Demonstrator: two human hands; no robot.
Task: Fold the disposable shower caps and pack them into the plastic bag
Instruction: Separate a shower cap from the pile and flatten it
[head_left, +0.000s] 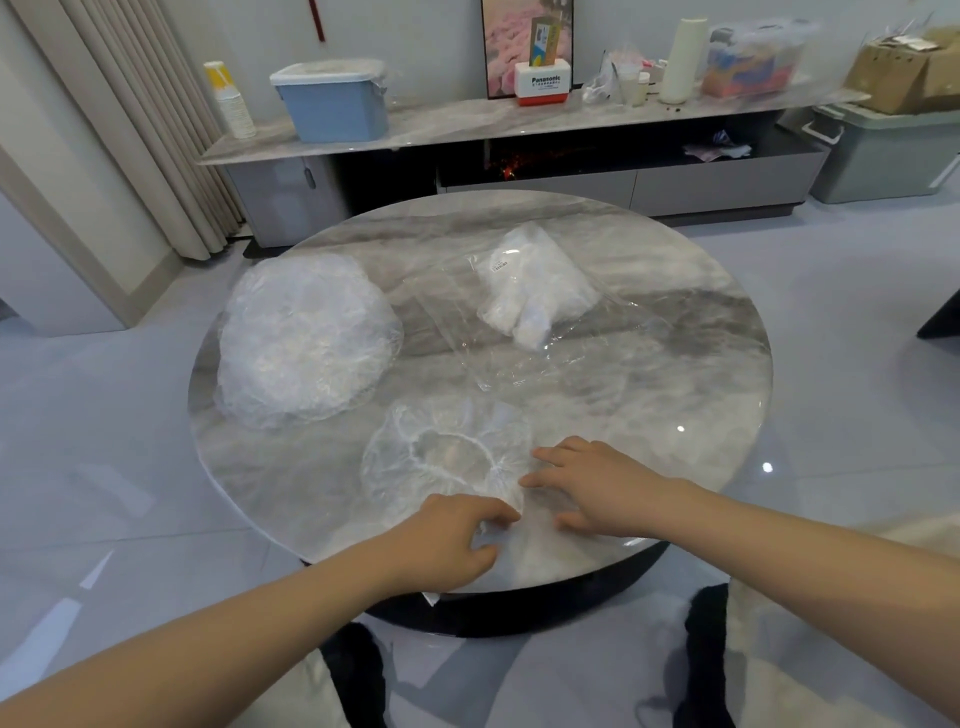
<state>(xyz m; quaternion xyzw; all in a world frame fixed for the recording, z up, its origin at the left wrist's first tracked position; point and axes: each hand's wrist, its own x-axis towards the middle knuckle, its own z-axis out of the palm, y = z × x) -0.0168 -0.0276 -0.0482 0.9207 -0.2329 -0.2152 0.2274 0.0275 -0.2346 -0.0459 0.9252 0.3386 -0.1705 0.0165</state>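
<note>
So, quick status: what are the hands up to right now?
Left hand pinching near edge of single shower cap. Right hand flat on its right edge. Plastic bag beyond, partly packed. Pile of caps far left, nothing blocking.

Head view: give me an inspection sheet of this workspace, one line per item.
Surface: round marble table, glossy, with light reflections.
Job's things: one cap lies spread open at the near edge; a pile of caps sits on the left; a plastic bag at the far right lies flat with folded caps inside.
Clutter: nothing seen on the table beyond the job's things.
Grippers: left hand pinches the cap's near edge; right hand rests flat, fingers straight, at the cap's right edge.
Cables: nothing seen.
Surroundings: a low cabinet behind holds a blue bin, a stack of cups, and boxes; curtain on the left.
</note>
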